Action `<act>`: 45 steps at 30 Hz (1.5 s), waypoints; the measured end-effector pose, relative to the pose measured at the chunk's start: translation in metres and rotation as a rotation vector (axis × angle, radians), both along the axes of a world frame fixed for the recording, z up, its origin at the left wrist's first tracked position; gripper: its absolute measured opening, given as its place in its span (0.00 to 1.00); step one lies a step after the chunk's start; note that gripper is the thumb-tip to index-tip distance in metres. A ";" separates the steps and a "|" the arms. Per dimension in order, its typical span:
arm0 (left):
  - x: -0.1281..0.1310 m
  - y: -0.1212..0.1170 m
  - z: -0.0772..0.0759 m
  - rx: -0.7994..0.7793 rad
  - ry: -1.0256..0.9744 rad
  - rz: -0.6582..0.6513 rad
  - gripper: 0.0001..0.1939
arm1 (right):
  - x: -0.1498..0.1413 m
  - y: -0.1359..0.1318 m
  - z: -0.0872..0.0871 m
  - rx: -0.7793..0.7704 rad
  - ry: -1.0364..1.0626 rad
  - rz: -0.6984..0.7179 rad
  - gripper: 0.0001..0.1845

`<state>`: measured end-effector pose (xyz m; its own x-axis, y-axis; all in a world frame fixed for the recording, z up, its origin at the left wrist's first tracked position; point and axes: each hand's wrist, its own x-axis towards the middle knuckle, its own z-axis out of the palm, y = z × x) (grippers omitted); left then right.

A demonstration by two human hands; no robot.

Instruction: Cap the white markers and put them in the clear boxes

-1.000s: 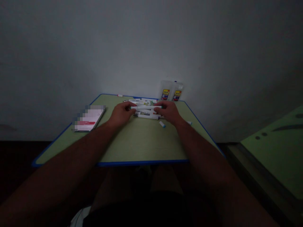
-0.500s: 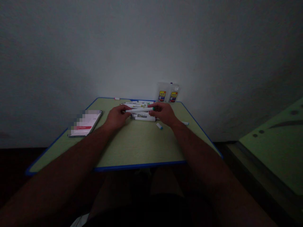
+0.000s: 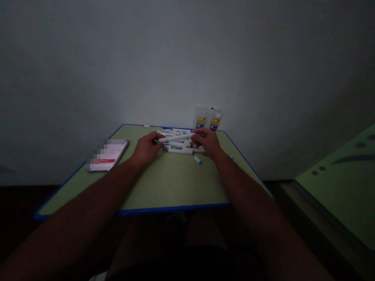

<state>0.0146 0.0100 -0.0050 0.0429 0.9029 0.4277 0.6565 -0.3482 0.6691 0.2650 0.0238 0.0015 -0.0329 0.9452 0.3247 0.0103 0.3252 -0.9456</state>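
Note:
A white marker [image 3: 177,137] is held level above the table, its right end slightly higher. My left hand [image 3: 147,149] pinches its left end, where a bit of green shows. Closed on the right end are the fingertips of my right hand [image 3: 207,143], which partly hide it. Below and behind the held marker lies a pile of white markers [image 3: 178,150], several of them uncapped or dark-tipped as far as I can make out. A loose white cap with a blue end [image 3: 197,160] lies in front of my right hand.
A phone [image 3: 109,155] lies at the table's left. Two clear plastic cases with yellow labels [image 3: 201,121] stand against the wall at the back. A pink-ended cap [image 3: 146,126] is near the back edge. The table [image 3: 172,183] has a blue rim.
The marker has been turned end for end: its green end was at my right hand and is now at my left. Both hands still hold it. The view has tilted slightly upward.

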 end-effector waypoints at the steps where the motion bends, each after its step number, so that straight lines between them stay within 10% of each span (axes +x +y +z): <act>1: 0.000 0.000 -0.001 0.010 0.004 -0.011 0.13 | 0.000 0.000 0.000 -0.007 0.013 -0.009 0.16; 20: -0.008 0.014 -0.015 0.112 0.219 -0.215 0.24 | 0.028 0.011 0.024 -0.070 0.276 -0.363 0.09; 45: -0.002 0.024 -0.025 0.225 0.218 -0.145 0.20 | 0.128 0.112 0.127 0.196 -0.076 -0.953 0.08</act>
<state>0.0125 0.0339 -0.0297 0.2764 0.7645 0.5824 0.7083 -0.5716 0.4142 0.3934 0.1360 0.1285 0.6900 0.5159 0.5077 0.4091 0.3006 -0.8616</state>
